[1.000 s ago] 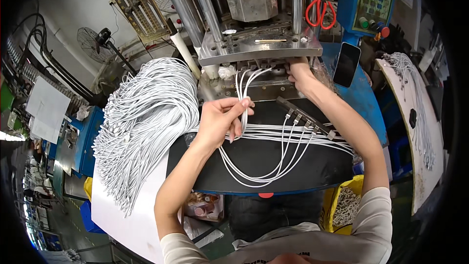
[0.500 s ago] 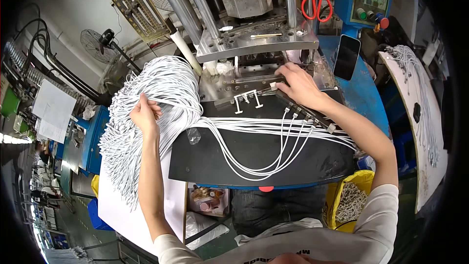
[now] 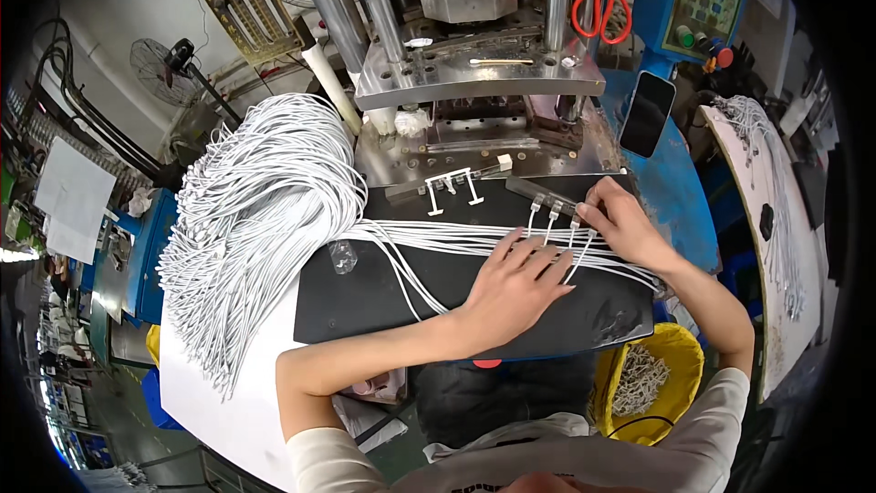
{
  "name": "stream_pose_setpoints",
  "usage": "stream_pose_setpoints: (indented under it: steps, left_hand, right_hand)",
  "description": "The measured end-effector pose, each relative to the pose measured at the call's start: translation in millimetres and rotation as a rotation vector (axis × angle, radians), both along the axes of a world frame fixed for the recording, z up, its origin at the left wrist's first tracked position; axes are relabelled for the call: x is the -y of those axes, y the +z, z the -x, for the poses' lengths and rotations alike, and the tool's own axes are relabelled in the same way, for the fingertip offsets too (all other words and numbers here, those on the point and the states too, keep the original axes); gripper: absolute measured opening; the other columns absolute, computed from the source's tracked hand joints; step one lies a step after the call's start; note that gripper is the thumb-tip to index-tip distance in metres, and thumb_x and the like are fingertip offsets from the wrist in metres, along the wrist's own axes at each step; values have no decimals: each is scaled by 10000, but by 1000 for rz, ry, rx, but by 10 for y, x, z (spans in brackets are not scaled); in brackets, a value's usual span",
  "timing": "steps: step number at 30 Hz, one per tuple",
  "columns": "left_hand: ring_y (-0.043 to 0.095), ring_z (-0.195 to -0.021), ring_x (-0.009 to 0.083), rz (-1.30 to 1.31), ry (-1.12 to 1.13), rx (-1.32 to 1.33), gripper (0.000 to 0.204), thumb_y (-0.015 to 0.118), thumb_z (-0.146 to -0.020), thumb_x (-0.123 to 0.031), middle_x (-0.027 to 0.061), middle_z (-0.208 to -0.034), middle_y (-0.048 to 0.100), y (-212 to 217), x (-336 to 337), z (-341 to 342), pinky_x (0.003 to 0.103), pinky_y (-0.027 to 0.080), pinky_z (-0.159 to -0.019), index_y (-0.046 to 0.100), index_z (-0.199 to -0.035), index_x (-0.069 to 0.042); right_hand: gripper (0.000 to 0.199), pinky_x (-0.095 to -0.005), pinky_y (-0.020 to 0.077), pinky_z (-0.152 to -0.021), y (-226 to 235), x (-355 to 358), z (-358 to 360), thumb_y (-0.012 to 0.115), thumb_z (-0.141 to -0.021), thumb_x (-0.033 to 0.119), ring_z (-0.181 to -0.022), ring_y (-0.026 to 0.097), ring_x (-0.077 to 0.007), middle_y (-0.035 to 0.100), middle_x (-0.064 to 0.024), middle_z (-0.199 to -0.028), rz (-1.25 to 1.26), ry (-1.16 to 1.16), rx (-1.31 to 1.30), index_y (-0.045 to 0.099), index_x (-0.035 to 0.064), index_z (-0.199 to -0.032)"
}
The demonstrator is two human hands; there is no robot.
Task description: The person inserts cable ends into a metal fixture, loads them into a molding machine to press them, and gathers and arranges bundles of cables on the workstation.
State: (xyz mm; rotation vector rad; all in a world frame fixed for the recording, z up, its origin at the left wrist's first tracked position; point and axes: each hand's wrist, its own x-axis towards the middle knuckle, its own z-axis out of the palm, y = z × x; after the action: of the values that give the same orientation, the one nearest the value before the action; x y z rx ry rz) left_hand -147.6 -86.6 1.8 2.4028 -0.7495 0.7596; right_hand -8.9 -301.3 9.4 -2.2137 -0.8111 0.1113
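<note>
My left hand (image 3: 513, 294) is over the black work mat (image 3: 356, 306), fingers stretched out and apart across several white cables (image 3: 429, 236). Those cables run from a large bundle of white cables (image 3: 274, 173) at the left. A dark metal mould bar (image 3: 529, 192) lies at an angle, with cable ends seated in it side by side. My right hand (image 3: 628, 226) pinches the right end of this bar between thumb and fingers. Left of it sits a second mould bar (image 3: 406, 192) with a white branched plastic piece (image 3: 451, 187) on it. My left hand hides part of the cables.
A press with a steel plate (image 3: 474, 82) and columns stands behind the mat. Red-handled scissors (image 3: 602, 14) hang at its right, near a control box (image 3: 703, 0). A phone (image 3: 648, 114) leans on the blue table. A yellow-lined bin (image 3: 680, 361) holds white scraps.
My left hand has come from the cable bundle rightward to the cables by the bar. My right hand has moved from near the press down to the bar's right end.
</note>
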Motion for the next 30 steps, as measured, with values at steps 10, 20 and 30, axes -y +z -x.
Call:
stream_pose_setpoints:
  steps: [10,20,30]
  left_hand:
    - [606,-786,355,-100,237,-33,242,720,-802,-188,137,-747,590,192,-565,-989,449,501,-720,625,-644,-31]
    - [668,-1024,365,128,414,-737,459,761,-840,-445,190,-1029,721,338,-1117,-1548,447,537,-834,727,-871,12]
    - [481,-1420,427,-306,401,-74,1171,567,-812,-872,274,-1513,512,111,-1072,-1537,517,398,-1163,426,-1537,36]
  right_hand:
    - [262,-404,495,-712,-434,-1351,-1918,768,-926,219,-837,595,-239,696,-134,-994,-630,3,308,689,23,-1081]
    - [243,-482,538,-788,-945,-1664,-2329,669,-930,142,-992,682,-370,713,-188,-1102,-123,-16,673,701,34,-1146]
    - [717,-673,133,-1224,-334,-1516,-1059,580,-929,273,-1483,381,-346,502,-197,-1530,390,-137,932,376,70,-1586]
